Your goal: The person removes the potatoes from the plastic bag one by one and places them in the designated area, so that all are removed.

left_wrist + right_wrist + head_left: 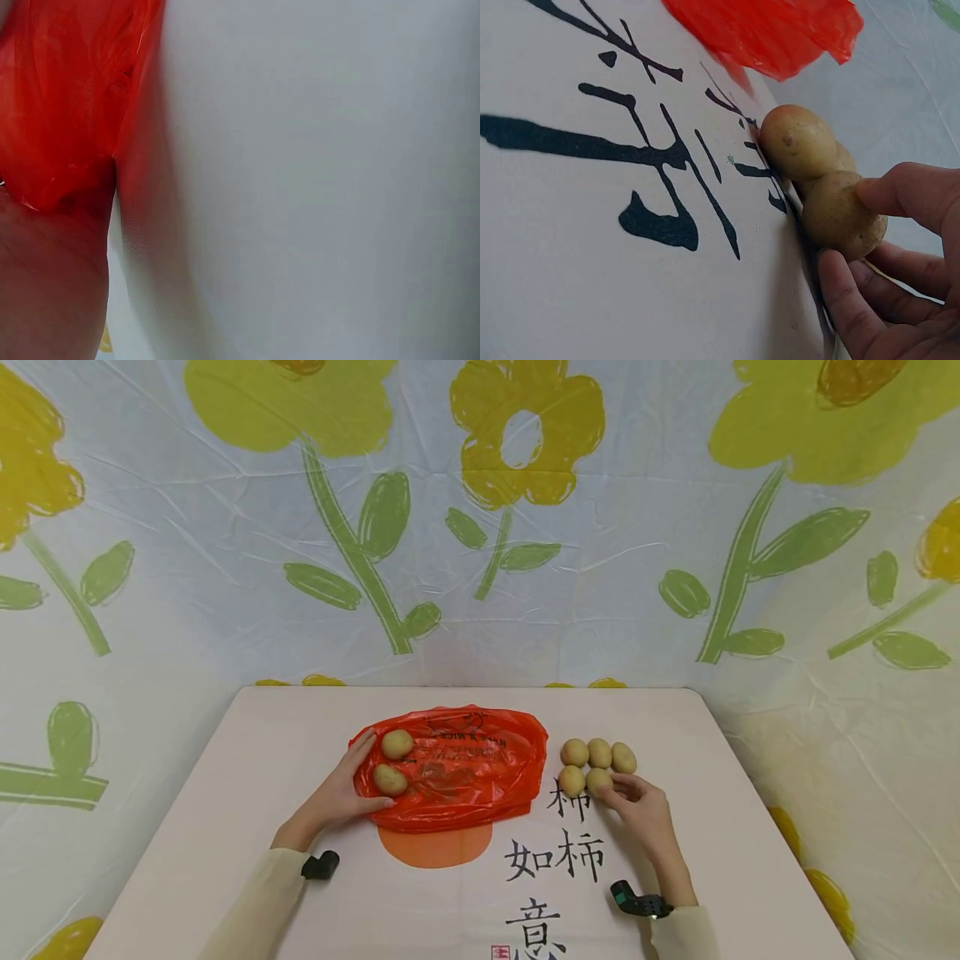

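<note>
A red plastic bag point(480, 777) lies on the table with two potatoes point(390, 780) on its left end. My left hand point(345, 792) rests at that end, thumb and fingers spread along the bag's edge on either side of the two potatoes. In the left wrist view, part of the hand point(49, 277) shows beneath the red plastic point(67, 90). To the right of the bag, my right hand point(643, 810) pinches the nearest potato point(844, 217) of a small group between thumb and fingers. Another potato point(799, 142) sits right against it.
Several more potatoes point(598, 752) sit in two rows beside the bag. The pale tabletop point(435, 910) bears black brush characters point(555, 857) and an orange printed shape point(435, 847). Behind the table hangs a flower-printed cloth point(600, 610).
</note>
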A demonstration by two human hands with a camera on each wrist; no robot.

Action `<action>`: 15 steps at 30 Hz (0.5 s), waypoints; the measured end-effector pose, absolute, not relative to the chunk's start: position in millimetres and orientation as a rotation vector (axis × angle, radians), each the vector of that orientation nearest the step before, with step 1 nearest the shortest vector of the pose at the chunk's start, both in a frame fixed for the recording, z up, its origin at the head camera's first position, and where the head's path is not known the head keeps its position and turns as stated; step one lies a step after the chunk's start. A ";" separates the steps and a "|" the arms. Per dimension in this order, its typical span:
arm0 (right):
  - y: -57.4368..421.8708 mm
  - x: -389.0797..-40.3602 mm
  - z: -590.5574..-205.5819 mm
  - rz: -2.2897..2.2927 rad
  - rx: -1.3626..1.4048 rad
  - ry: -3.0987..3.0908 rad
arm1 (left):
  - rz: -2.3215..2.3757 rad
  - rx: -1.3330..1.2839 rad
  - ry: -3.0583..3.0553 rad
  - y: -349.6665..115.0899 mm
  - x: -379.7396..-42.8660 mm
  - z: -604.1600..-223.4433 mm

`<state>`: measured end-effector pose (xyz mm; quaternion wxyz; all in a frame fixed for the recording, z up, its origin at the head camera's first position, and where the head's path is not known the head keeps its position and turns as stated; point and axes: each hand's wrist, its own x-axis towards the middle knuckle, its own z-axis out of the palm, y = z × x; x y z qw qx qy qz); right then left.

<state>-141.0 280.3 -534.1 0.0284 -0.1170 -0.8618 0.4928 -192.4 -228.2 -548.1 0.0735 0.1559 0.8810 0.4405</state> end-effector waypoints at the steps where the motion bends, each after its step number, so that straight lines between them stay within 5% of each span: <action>1: 280.1 -141.8 -534.1 1.492 -0.349 -2.674 | 1.328 0.460 2.640 -228.2 -192.2 -547.8; 15: 281.3 -148.1 -528.7 1.367 -0.263 -2.784 | 1.335 0.414 2.626 -227.3 -191.6 -548.6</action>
